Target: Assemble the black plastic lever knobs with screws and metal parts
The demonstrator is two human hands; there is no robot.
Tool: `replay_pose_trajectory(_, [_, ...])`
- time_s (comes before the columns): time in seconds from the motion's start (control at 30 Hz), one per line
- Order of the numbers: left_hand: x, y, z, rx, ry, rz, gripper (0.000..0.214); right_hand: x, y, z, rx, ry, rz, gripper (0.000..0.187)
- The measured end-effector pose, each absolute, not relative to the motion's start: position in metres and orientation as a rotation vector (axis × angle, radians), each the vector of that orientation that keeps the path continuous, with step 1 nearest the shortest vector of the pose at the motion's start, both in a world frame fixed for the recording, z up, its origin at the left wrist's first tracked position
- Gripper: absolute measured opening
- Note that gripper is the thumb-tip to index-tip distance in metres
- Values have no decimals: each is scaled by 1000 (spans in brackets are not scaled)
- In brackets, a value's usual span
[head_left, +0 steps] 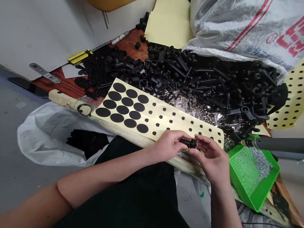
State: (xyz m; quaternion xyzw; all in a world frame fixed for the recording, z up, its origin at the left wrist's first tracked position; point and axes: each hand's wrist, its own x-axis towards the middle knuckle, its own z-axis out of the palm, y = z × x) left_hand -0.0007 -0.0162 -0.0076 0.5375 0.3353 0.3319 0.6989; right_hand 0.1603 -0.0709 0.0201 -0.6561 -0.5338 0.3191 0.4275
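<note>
My left hand (167,145) and my right hand (212,158) meet at the near edge of the table, both pinching a small black plastic part (189,142) between their fingertips. Just behind them lies a pale yellow sticker sheet (161,118) with large black discs at its left end and small black dots across the rest. A big heap of black plastic parts (209,79) covers the table beyond it, with a patch of small silvery metal pieces (201,109) in front of the heap.
A green plastic basket (249,186) holding small metal bits sits at right under a grey handle (277,145). A white plastic bag (54,136) with black parts hangs at left. More yellow sheets (169,25), a dotted sheet (291,101), a woven sack (247,22) and a yellow-handled tool (79,56) surround the pile.
</note>
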Motion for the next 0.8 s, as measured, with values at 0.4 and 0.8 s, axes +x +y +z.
replay_pose_trajectory(0.4, [-2, -17, -6, 1108, 688, 752, 6, 165, -63, 24, -1512, -1427, 889, 29])
replay_pose_trajectory(0.8, [-6, -10, 0, 912, 615, 730, 14, 147, -68, 30, -1555, -1358, 806, 29])
